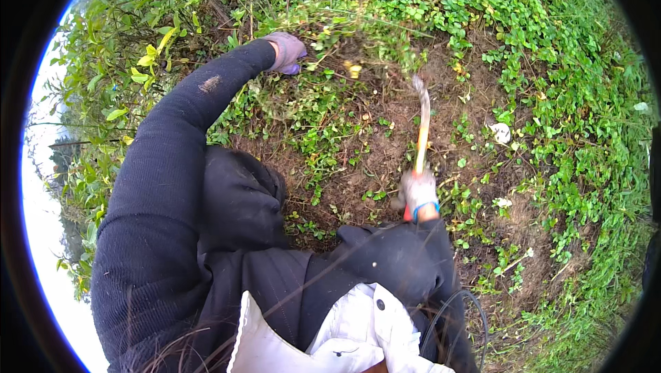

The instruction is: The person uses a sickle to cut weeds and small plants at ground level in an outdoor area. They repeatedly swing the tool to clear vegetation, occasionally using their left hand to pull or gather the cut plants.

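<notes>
My right hand (419, 190), in a whitish glove with a blue band at the wrist, is shut on a hand tool (423, 130). The tool has a red-orange and pale handle and a curved metal end, blurred; it looks like a sickle, though its exact kind is unclear. The metal end points away from me over brown soil (392, 151). Farther out to the left, my left hand (287, 53), in a greyish-purple glove, reaches into low green plants (330, 27). Its fingertips are mostly turned away, so whether it grips stems cannot be told.
Leafy ground cover (557, 115) spreads to the right, and a taller shrub (129, 68) stands at left. A white scrap (500, 133) lies on the ground. A black cable (477, 303) loops beside my right arm. My dark-clad knees (242, 197) are close to the soil.
</notes>
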{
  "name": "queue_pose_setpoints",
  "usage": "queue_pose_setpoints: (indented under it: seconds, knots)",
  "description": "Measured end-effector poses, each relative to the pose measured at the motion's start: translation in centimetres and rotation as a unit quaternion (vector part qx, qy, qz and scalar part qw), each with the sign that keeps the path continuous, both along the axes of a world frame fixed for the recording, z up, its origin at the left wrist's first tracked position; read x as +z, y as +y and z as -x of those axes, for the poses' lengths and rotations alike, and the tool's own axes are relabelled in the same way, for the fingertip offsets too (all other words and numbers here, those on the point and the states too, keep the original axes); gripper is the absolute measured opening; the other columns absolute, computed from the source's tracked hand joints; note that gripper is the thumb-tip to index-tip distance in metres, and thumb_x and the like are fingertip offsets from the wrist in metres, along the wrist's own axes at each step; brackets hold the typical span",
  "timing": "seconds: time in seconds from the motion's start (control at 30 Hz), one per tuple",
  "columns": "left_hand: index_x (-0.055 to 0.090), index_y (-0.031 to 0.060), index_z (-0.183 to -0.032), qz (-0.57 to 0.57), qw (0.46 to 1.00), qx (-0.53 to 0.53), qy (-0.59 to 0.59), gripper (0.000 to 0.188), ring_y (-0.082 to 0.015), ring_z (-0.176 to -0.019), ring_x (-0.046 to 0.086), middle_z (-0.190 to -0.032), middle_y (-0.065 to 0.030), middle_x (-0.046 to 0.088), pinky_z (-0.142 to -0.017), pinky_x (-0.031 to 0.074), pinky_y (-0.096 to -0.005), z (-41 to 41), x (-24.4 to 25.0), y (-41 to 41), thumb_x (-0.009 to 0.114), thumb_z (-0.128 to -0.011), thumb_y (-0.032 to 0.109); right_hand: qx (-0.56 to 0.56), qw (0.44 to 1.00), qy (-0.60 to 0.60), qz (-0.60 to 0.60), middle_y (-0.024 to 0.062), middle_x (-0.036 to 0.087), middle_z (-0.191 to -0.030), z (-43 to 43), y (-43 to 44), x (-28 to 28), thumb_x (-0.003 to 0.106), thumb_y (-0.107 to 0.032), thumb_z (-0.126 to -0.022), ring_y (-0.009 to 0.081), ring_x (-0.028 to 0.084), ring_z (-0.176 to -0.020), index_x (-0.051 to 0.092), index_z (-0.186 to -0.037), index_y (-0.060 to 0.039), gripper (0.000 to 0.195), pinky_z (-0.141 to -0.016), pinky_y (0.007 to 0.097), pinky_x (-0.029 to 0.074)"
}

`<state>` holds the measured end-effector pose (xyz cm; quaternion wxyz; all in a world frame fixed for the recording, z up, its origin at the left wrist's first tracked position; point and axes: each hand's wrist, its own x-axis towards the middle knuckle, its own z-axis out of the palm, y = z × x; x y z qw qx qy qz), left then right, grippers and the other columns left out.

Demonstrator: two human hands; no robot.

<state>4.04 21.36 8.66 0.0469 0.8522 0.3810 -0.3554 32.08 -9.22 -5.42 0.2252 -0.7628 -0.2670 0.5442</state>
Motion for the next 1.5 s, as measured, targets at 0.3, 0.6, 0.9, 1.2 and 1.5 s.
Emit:
queue_pose_setpoints:
  seconds: [0.3,0.6,0.9,1.2,1.5]
  knots:
    - [0.063,0.0012,-0.099,0.005,0.998,0.046,0.037,0.058,-0.0315,-0.088,0.063,-0.099,-0.0147,0.065,-0.076,0.052,-0.0399,1.0,-2.6,2.3,0.073,-0.066,0.048,-0.243,0.964,0.110,0.021,0.0013,0.046,-0.059,2.4,-2.6,4.6,0.050,-0.008,-0.082,0.0127,0.041,-0.041,0.047,-0.077,-0.0091,0.006,-0.041,0.0343,0.046]
    - [0.049,-0.0013,-0.122,-0.111,0.754,0.071,-0.644,0.055,-0.0191,-0.094,0.061,-0.104,-0.0137,0.063,-0.084,0.050,-0.0297,-0.3,7.5,6.0,0.065,-0.082,0.032,-0.018,0.964,0.264,-0.003,-0.0002,0.046,-0.054,3.0,-1.0,2.1,0.058,-0.010,-0.076,0.0105,0.044,-0.042,0.050,-0.071,-0.0071,0.010,-0.038,0.0271,0.041]
    - [0.009,0.0228,-0.146,-0.020,0.921,-0.294,-0.254,0.124,-0.0377,-0.136,0.019,-0.145,-0.0165,0.026,-0.109,0.013,-0.0565,-15.0,-3.7,-9.6,0.080,-0.050,0.055,-0.272,0.920,0.270,-0.084,0.0011,0.049,-0.058,2.3,-0.9,2.7,0.059,-0.007,-0.079,0.0100,0.042,-0.040,0.049,-0.077,-0.0076,0.011,-0.036,0.0256,0.041]
    - [0.069,0.0038,-0.080,-0.003,0.973,-0.231,-0.015,0.023,-0.0270,-0.079,0.064,-0.075,-0.0117,0.067,-0.070,0.050,-0.0374,-14.4,-8.9,-2.6,0.071,-0.066,0.022,-0.228,0.952,0.185,-0.086,0.0044,0.051,-0.060,0.1,0.2,3.5,0.057,-0.003,-0.079,0.0126,0.047,-0.041,0.047,-0.083,-0.0070,0.011,-0.035,0.0242,0.039]
    - [0.066,0.0018,-0.091,0.123,0.972,-0.202,0.005,0.030,-0.0304,-0.074,0.064,-0.082,-0.0143,0.065,-0.067,0.053,-0.0432,-11.4,-3.0,-4.2,0.065,-0.070,0.023,0.091,0.979,-0.174,0.063,0.0064,0.055,-0.059,3.5,-10.2,1.3,0.054,-0.014,-0.080,0.0151,0.052,-0.044,0.050,-0.077,-0.0068,0.009,-0.040,0.0288,0.044]
